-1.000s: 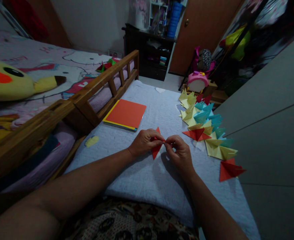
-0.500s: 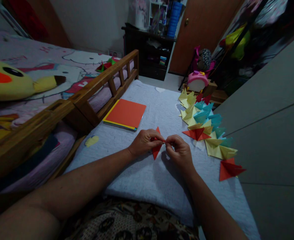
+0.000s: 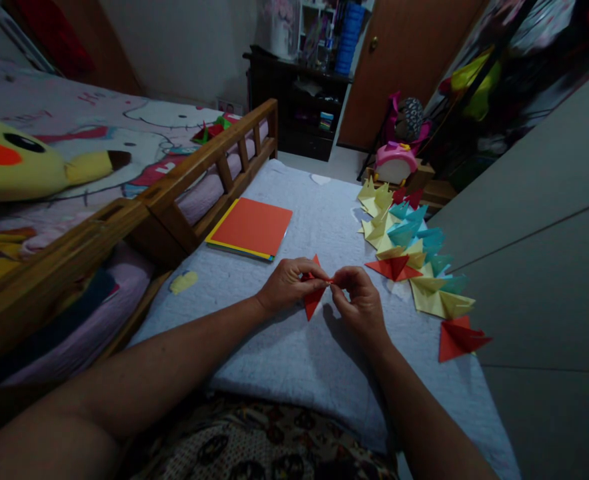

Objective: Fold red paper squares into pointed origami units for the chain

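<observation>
A red origami crane (image 3: 313, 304) is held low over the cloth-covered surface, its two pointed wings spread toward and away from me. My left hand (image 3: 290, 283) pinches it between thumb and forefinger, covering its middle. My right hand (image 3: 361, 299) is closed on the narrow tip at its right side, thumb against forefinger. The fingertips of both hands nearly meet there, and they hide most of that tip.
A stack of square paper (image 3: 252, 225), orange-red on top, lies left of centre. Rows of folded yellow cranes (image 3: 431, 293), blue cranes (image 3: 408, 230) and red cranes (image 3: 459, 337) stand along the right edge. A wooden bed rail (image 3: 184, 177) borders the left side.
Both hands stay in nearly the same place. The right fingers have shifted very slightly at the paper's tip.
</observation>
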`<act>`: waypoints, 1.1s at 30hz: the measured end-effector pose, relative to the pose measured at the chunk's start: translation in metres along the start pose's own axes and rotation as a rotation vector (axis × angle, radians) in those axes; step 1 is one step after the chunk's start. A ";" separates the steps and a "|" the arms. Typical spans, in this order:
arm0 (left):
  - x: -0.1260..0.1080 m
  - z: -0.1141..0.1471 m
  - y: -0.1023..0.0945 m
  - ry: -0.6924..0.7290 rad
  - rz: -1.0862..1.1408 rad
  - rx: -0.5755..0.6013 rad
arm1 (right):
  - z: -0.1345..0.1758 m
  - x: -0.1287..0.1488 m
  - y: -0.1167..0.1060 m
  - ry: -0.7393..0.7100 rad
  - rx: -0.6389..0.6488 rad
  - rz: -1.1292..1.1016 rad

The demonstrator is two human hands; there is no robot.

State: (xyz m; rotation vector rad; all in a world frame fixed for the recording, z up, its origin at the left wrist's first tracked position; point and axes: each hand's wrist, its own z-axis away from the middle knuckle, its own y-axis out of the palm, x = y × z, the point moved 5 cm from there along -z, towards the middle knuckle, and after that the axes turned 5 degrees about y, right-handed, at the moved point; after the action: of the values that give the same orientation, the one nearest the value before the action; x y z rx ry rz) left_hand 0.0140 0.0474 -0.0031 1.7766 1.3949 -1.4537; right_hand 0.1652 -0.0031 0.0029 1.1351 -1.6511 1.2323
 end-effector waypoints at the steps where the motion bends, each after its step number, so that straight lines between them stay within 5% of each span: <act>1: 0.000 0.000 0.000 0.001 0.004 0.000 | 0.000 0.001 0.000 -0.008 0.001 0.002; 33: -0.003 0.000 0.002 0.019 0.039 0.023 | 0.004 0.017 -0.002 -0.180 -0.070 0.163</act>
State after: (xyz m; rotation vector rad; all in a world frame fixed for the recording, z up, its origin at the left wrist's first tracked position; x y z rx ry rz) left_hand 0.0162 0.0450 -0.0012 1.8271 1.3500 -1.4417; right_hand 0.1618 -0.0103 0.0185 1.1132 -1.9397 1.1903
